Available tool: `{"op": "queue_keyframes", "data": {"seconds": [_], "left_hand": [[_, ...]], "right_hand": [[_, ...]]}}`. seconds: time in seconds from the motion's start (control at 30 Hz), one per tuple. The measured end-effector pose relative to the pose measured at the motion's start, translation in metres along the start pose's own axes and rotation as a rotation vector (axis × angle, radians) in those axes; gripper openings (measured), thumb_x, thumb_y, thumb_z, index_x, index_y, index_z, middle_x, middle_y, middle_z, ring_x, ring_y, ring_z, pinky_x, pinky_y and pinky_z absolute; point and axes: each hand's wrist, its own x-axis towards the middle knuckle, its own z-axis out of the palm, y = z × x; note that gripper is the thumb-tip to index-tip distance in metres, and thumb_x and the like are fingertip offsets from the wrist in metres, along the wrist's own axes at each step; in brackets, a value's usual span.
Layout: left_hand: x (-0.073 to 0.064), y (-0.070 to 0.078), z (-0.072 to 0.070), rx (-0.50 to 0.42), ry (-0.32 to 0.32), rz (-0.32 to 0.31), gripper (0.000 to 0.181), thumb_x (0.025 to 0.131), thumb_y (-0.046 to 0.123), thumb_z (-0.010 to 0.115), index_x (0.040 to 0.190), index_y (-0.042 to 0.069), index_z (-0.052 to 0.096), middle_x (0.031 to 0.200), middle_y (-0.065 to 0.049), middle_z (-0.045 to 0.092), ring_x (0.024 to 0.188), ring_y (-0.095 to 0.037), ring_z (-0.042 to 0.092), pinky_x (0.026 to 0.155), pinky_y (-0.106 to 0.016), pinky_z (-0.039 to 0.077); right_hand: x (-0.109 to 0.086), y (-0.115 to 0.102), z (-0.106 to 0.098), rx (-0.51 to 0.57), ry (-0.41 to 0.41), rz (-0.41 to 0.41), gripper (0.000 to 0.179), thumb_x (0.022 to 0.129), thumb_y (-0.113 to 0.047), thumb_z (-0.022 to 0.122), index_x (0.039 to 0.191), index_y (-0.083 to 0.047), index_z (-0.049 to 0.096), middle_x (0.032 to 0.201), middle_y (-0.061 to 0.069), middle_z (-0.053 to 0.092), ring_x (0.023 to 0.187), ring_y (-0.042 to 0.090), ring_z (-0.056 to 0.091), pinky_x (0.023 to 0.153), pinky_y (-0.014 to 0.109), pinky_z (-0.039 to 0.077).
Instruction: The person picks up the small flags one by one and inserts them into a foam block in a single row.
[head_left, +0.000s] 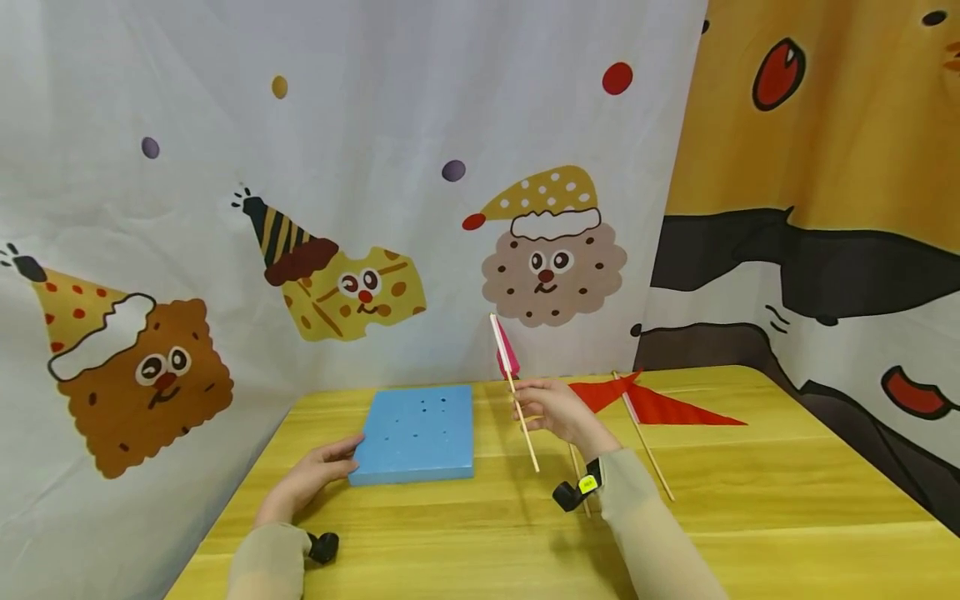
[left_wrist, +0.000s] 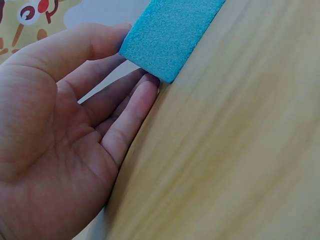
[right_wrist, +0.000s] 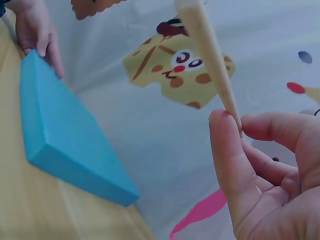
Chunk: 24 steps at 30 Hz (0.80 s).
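A blue foam block (head_left: 420, 446) with several small holes in its top lies flat on the table. My left hand (head_left: 318, 471) rests against its left side; in the left wrist view the thumb (left_wrist: 107, 40) touches the upper corner and the other fingers lie along the side. Right of the block, my right hand (head_left: 551, 408) pinches the thin wooden stick (head_left: 525, 425) of a small pink flag (head_left: 507, 350) between thumb and fingertips. The stick is raised and slanted, its bare end downward. In the right wrist view that wooden end (right_wrist: 210, 55) looms close.
Two red pennants on sticks lie on the table to the right, one red pennant (head_left: 675, 407) in plain sight and the other red pennant (head_left: 596, 395) partly behind my right hand. A printed curtain (head_left: 360, 100) hangs behind the wooden table (head_left: 420, 542).
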Motion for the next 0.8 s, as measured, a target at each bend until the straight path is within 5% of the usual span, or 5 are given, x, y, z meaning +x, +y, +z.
{"op": "queue_keyframes", "data": {"seconds": [0.47,0.8], "left_hand": [[0.002,-0.002,-0.002,-0.035,-0.011,0.021,0.064,0.098,0.020,0.060,0.151,0.002,0.032,0.155,-0.025,0.022,0.138,-0.044,0.029,0.104,-0.048,0.040],[0.003,-0.004,-0.002,-0.032,-0.014,0.019,0.063,0.098,0.021,0.060,0.151,0.002,0.032,0.155,-0.025,0.022,0.137,-0.044,0.031,0.103,-0.048,0.041]], "right_hand": [[-0.003,-0.041,0.014,-0.048,0.024,-0.106,0.031,0.097,-0.013,0.060,0.122,0.005,0.059,0.094,0.013,0.063,0.079,0.026,0.066,0.069,0.040,0.058],[0.007,-0.032,0.038,-0.042,0.114,-0.152,0.028,0.096,-0.010,0.060,0.121,0.002,0.062,0.097,0.019,0.061,0.081,0.033,0.065,0.066,0.038,0.059]]}}
